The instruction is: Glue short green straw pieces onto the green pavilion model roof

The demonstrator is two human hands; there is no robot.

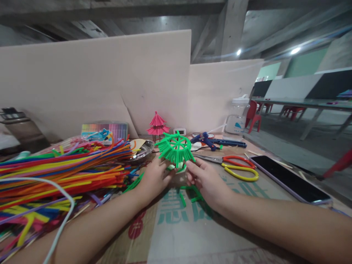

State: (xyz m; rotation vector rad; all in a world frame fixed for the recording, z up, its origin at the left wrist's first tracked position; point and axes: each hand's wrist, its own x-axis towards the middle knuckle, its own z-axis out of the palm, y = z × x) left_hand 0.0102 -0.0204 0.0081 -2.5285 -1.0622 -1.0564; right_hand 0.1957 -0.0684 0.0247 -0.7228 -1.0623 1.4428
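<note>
A green pipe-cleaner roof (pixel 176 147), round with spokes and a fringe of short sloping pieces, is held up between both hands over the cardboard. My left hand (pixel 157 176) grips its lower left edge, its fingertips partly hidden behind the fringe. On the lower right edge, my right hand (pixel 202 176) pinches with thumb and fingers. Below the roof, several cut green pipe-cleaner pieces (pixel 195 193) lie on the printed cardboard (pixel 176 234). Behind it stands a small pink pagoda model (pixel 157 124) with tiered roofs.
Colourful pipe cleaners (pixel 68 168) heap up on the left, with a white cable (pixel 62 189) in front. To the right lie scissors (pixel 239 165), a phone (pixel 291 179) and a blue glue gun (pixel 205 140). A clear bottle (pixel 237 117) stands by the white board (pixel 110 77).
</note>
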